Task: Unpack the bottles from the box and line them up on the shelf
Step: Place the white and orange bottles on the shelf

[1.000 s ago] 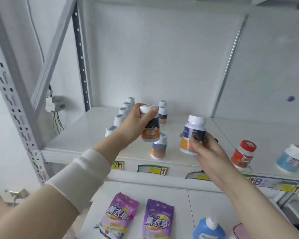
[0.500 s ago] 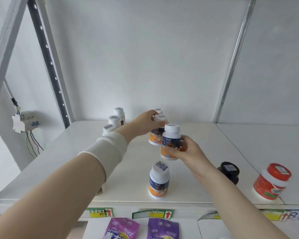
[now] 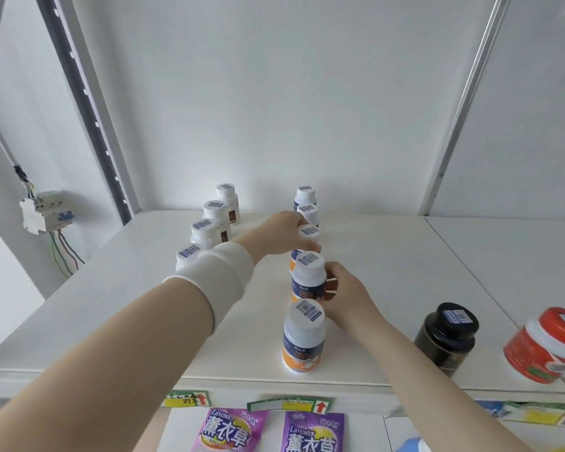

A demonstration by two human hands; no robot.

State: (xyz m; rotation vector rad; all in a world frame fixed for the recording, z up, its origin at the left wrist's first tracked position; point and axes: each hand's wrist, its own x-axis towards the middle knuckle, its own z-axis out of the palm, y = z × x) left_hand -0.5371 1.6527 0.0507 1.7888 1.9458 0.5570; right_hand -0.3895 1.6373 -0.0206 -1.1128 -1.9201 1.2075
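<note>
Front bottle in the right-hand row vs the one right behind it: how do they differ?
The front bottle stands free, untouched; the second bottle is gripped at its side by the right hand. The front bottle is nearest the shelf edge; the second bottle is further in. Both are upright, white-capped with a barcode sticker, blue-and-orange labelled.

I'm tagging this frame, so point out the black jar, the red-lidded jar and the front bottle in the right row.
black jar (image 3: 444, 347), head view, side wall.
red-lidded jar (image 3: 533, 353), head view, red body.
front bottle (image 3: 302, 339), head view, blue label.
</note>
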